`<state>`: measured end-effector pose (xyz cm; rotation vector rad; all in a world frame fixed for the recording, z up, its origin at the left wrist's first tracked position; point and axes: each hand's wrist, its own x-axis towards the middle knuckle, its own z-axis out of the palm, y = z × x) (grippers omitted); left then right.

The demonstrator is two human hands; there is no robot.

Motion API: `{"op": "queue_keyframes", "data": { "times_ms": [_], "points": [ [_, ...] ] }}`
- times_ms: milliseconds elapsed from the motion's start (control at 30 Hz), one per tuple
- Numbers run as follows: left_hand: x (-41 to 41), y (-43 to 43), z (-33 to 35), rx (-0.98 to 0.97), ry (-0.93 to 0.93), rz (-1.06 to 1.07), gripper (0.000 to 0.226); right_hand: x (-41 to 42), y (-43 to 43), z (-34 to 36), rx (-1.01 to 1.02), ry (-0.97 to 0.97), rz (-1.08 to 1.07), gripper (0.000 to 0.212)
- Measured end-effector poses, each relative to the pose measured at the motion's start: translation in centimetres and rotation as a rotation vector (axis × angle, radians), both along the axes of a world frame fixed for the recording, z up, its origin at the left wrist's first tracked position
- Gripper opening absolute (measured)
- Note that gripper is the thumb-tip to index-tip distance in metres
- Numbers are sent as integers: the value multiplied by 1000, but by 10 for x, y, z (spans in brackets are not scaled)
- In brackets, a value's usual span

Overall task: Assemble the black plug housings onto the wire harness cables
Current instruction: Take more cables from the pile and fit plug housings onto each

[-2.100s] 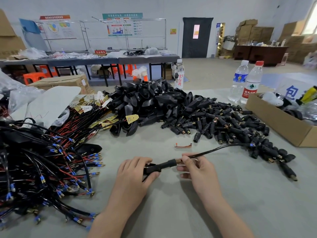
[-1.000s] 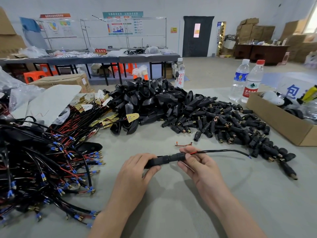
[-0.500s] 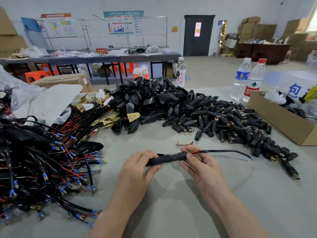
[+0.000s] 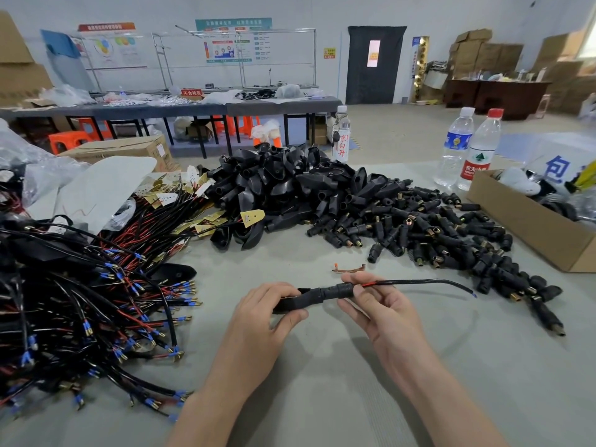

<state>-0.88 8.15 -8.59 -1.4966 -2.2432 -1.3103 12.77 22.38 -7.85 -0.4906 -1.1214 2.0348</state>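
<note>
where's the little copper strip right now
In the head view, the copper strip lies on the grey table near centre, just beyond the right hand and in front of the pile of black plug housings.

Plug housing (image 4: 317,295) between both hands

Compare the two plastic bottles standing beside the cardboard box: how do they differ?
The white-capped bottle has a blue label; the red-capped bottle has a red one. The red-capped bottle stands nearer the cardboard box, partly in front of the white-capped bottle. Both are clear, upright and capped.
</note>
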Motion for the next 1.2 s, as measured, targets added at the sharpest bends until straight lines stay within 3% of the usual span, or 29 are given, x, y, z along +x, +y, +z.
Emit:
{"op": "queue_keyframes", "data": {
  "times_ms": [267,467,700,967,1200],
  "points": [
    [0,1,0,0,-108,3,25,0,-4,3,148,-52,-39,21],
    [-1,2,-1,2,-52,16,25,0,-5,2,206,-64,-65,21],
    [0,2,0,3,-169,-29,28,-2,-3,2,204,-76,-90,18],
    [2,1,-1,4,-162,-37,26,-3,-2,0,96,-40,-56,11],
    [5,3,0,29,-165,-66,20,-1,-10,0,229,-186,73,35]
  ]
}}
